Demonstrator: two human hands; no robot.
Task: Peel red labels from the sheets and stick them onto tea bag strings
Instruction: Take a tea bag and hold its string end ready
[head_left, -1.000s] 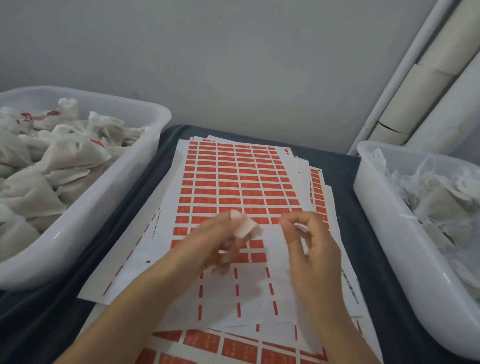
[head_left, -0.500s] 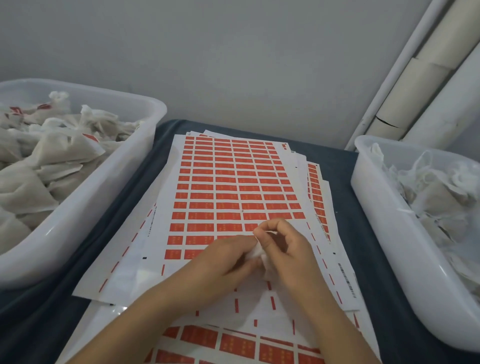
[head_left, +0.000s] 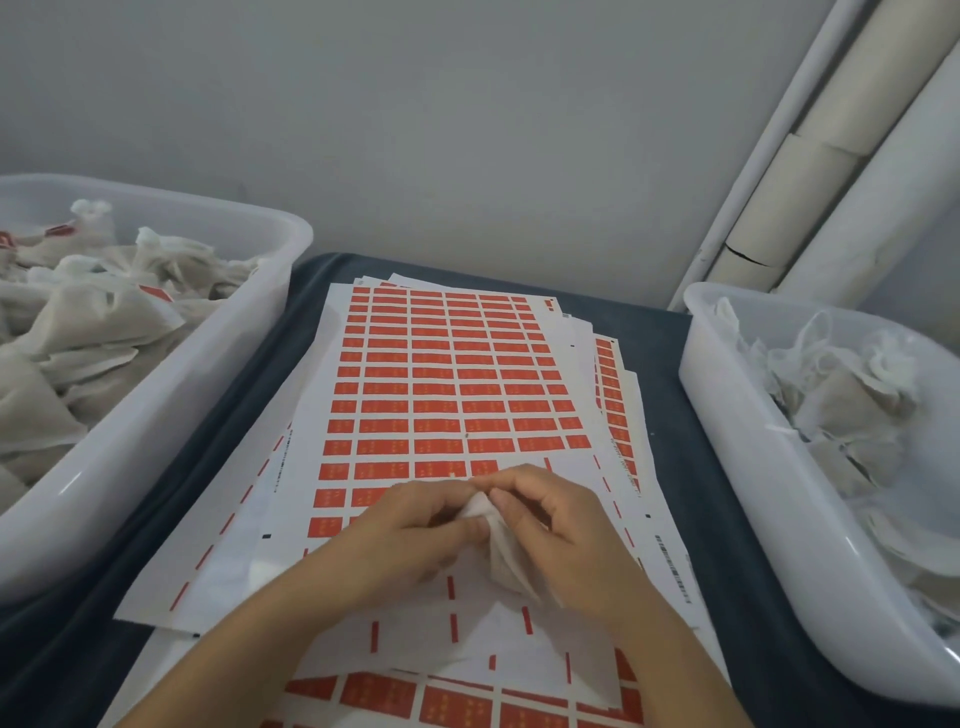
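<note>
A stack of white sheets with rows of red labels lies on the dark table between two tubs. Low over the near, peeled part of the top sheet, my left hand and my right hand meet. Both pinch a white tea bag that hangs between them, its top bunched at my fingertips. No label or string can be made out between the fingers.
A white plastic tub at the left holds several tea bags, some with red labels. Another white tub at the right holds several tea bags. White pipes run up the back right corner. More label sheets lie underneath near me.
My hands came down together from above the sheet, and both now pinch the tea bag that my left hand held alone a second ago. The view has tilted a little.
</note>
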